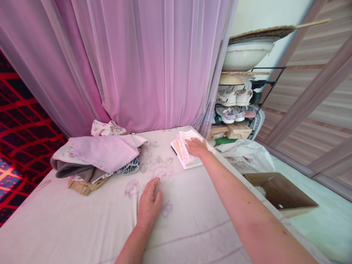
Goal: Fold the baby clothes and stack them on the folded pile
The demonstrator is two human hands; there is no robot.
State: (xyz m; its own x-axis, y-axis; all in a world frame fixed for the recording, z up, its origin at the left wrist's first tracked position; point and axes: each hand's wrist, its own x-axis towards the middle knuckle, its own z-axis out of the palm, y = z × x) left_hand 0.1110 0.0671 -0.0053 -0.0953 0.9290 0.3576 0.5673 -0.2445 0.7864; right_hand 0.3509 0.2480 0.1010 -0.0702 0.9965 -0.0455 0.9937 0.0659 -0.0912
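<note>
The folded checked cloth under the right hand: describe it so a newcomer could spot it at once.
On the bed with the pale floral sheet, look to the far right corner. The white checked cloth lies folded flat there, under the right hand. Unlike the loose, bulkier pile of clothes on the left, it is a small, neat square.

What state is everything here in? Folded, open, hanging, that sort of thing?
left hand: resting on the bed, holding nothing
right hand: lying flat on the checked cloth
checked cloth: folded, on the bed
clothes pile: loosely folded, stacked
curtain: hanging, gathered
sneakers: on a rack
cardboard box: open, on the floor
</note>
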